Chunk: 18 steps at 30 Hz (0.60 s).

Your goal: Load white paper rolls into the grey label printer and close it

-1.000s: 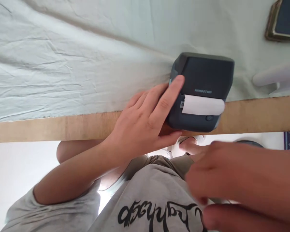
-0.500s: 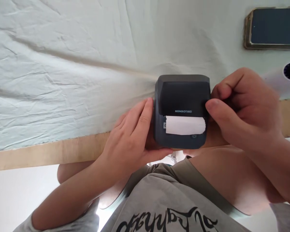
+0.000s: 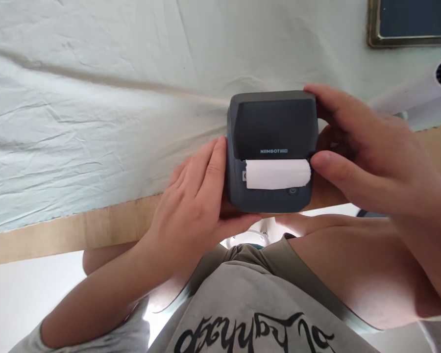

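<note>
A dark label printer (image 3: 274,125) marked NIIMBOT sits at the table's near edge. A strip of white label paper (image 3: 277,174) sticks out of its slot and lies over the front panel, just above the power button. My left hand (image 3: 196,201) presses along the printer's left side, its thumb stretched below the front edge. On the opposite side, my right hand (image 3: 367,152) has its index finger at the far right corner and its thumb by the right end of the paper. Its other fingers are partly hidden beside the casing.
A phone (image 3: 417,19) lies at the far right, cut off by the frame. Near it is a white cylinder (image 3: 411,88) with a dark round end. A wrinkled pale cloth (image 3: 95,122) covers the table, leaving a strip of bare wood (image 3: 77,228) along the near edge.
My right hand's index finger has uncurled and reached to the printer's far right corner. The printer, phone and cylinder sit higher in view. My left hand stays along the printer's left side.
</note>
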Each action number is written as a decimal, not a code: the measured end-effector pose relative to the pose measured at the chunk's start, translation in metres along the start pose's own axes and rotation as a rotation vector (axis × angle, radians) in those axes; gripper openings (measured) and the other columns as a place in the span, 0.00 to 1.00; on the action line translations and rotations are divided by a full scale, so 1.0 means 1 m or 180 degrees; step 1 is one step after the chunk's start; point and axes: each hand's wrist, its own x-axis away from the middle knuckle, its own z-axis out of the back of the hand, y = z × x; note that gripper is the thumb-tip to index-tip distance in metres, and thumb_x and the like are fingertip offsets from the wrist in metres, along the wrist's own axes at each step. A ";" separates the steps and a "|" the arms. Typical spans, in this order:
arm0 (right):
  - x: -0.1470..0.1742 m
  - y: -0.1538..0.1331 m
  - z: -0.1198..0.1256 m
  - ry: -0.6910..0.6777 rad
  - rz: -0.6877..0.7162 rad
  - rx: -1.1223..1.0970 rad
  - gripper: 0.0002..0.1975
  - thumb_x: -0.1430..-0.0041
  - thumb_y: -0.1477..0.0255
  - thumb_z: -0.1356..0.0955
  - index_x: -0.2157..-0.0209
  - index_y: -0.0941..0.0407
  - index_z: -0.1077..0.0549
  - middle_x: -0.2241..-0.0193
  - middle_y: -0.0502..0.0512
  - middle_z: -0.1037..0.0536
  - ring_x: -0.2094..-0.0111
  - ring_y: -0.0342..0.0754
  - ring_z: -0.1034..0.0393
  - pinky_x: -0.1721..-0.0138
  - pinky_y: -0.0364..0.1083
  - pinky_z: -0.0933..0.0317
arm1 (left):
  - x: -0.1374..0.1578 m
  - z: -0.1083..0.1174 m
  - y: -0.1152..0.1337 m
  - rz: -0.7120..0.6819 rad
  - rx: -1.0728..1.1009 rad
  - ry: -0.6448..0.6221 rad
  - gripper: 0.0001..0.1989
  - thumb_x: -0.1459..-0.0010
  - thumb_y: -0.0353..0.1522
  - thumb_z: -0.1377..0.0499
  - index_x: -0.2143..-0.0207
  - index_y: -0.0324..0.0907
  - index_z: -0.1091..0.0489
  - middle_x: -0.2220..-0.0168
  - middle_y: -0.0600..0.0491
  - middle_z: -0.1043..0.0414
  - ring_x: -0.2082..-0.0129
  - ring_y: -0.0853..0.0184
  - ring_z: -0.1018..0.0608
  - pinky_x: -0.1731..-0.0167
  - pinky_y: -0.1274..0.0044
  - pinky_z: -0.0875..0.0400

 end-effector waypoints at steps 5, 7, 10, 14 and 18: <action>-0.003 0.007 -0.001 -0.0189 0.0029 -0.0246 0.40 0.26 0.44 0.41 0.24 0.52 0.43 0.36 0.60 0.26 0.66 0.28 0.26 0.66 0.33 0.37 | -0.003 0.000 0.002 0.0205 0.0071 -0.0109 0.53 0.37 0.57 0.30 0.23 0.39 0.46 0.28 0.32 0.31 0.30 0.39 0.24 0.33 0.53 0.23; -0.006 0.008 0.000 -0.0230 0.0018 -0.0345 0.40 0.26 0.43 0.40 0.25 0.53 0.42 0.35 0.61 0.27 0.66 0.29 0.25 0.66 0.33 0.36 | -0.004 0.000 0.004 0.0289 0.0095 -0.0109 0.55 0.39 0.57 0.28 0.22 0.40 0.47 0.29 0.32 0.31 0.31 0.39 0.23 0.34 0.51 0.22; -0.011 0.005 0.003 -0.0162 0.0061 -0.0395 0.38 0.26 0.45 0.40 0.26 0.52 0.40 0.36 0.61 0.27 0.65 0.30 0.24 0.64 0.34 0.35 | -0.005 0.001 0.007 0.0388 0.0175 -0.0089 0.53 0.39 0.57 0.28 0.23 0.43 0.44 0.30 0.34 0.29 0.32 0.40 0.22 0.34 0.51 0.21; -0.012 -0.002 0.005 -0.0269 -0.0167 -0.0651 0.32 0.24 0.54 0.41 0.26 0.51 0.44 0.42 0.58 0.23 0.70 0.26 0.31 0.65 0.34 0.36 | -0.008 0.004 0.006 0.0263 0.0026 0.0100 0.46 0.37 0.58 0.30 0.27 0.45 0.37 0.32 0.39 0.24 0.36 0.46 0.18 0.36 0.57 0.18; -0.011 -0.007 0.003 -0.0312 -0.0219 -0.0754 0.33 0.24 0.52 0.41 0.27 0.53 0.45 0.50 0.54 0.20 0.72 0.26 0.32 0.67 0.32 0.41 | -0.014 0.006 -0.002 -0.0199 -0.0322 0.0433 0.43 0.38 0.58 0.29 0.33 0.38 0.30 0.40 0.40 0.17 0.48 0.50 0.12 0.51 0.63 0.14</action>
